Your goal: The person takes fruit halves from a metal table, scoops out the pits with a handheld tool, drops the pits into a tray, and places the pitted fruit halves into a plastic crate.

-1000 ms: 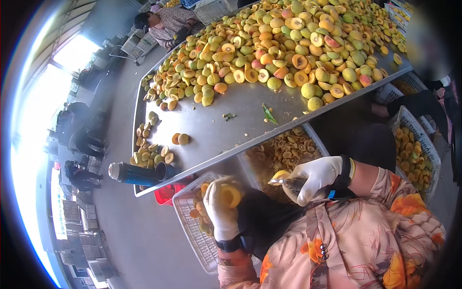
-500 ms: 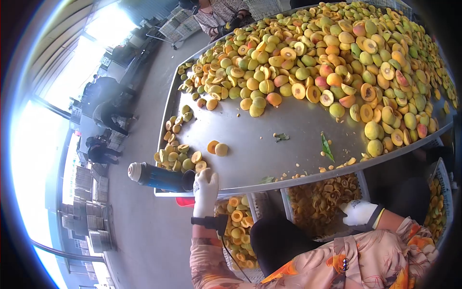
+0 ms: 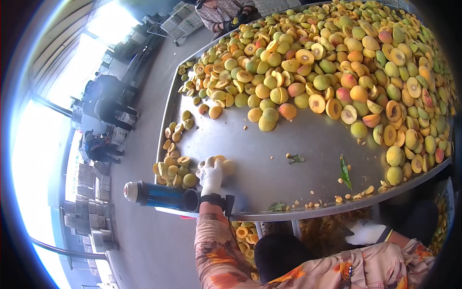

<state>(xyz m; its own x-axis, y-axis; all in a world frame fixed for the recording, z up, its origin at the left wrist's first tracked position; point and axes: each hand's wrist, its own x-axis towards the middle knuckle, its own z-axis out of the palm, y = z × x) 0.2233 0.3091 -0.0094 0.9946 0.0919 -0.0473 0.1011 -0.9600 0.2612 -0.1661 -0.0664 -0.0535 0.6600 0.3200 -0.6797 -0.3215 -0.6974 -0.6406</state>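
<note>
My left hand [image 3: 210,176], in a white glove, reaches over the near left part of the metal table [image 3: 240,183]. Its fingers are spread and touch pale orange apricot halves [image 3: 228,167]; the fingertips are partly hidden among the fruit. A small cluster of apricot halves [image 3: 173,168] lies just left of it. By the wrist, a blue flask [image 3: 149,194] lies on its side across the table corner. My right hand [image 3: 364,232], also white-gloved, is low over a crate of brownish fruit pieces [image 3: 315,226] below the table edge; its fingers are blurred and hidden.
A large heap of halved apricots [image 3: 308,72] covers the far and right table. Leaves [image 3: 344,171] and loose pits [image 3: 310,204] lie near the front rim. Another person [image 3: 224,17] works across the table. Stacked crates [image 3: 86,202] and several people stand at far left.
My left hand has moved from the table corner by the flask forward onto the apricot halves. My right hand stays over the crate. The view has shifted slightly.
</note>
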